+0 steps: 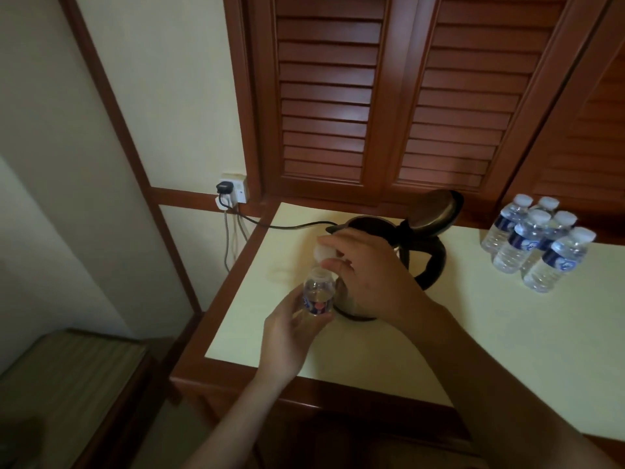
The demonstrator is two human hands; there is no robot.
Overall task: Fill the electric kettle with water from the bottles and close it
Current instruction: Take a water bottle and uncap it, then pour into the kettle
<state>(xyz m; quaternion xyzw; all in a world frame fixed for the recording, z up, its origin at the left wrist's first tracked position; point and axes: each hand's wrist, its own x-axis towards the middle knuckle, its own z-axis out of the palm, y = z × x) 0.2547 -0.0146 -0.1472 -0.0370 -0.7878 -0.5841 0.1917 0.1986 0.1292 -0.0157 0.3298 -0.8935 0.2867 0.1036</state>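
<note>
The left hand (287, 333) grips a bottle (319, 296) near its bottom. The bottle's top is open. The right hand (368, 275) pinches the white cap (324, 253) just above it. The kettle (434, 258) stands on the table (439, 333) right behind the hands, with its lid (436, 211) up. 5 more bottles (534, 242) stand together on the right, caps on. A cord (287, 226) runs from the kettle to a wall plug (223, 188).

A gap is lying between the kettle (431, 262) and the bottles (527, 242) at right. The cord (287, 226) is crossing left of centre.
</note>
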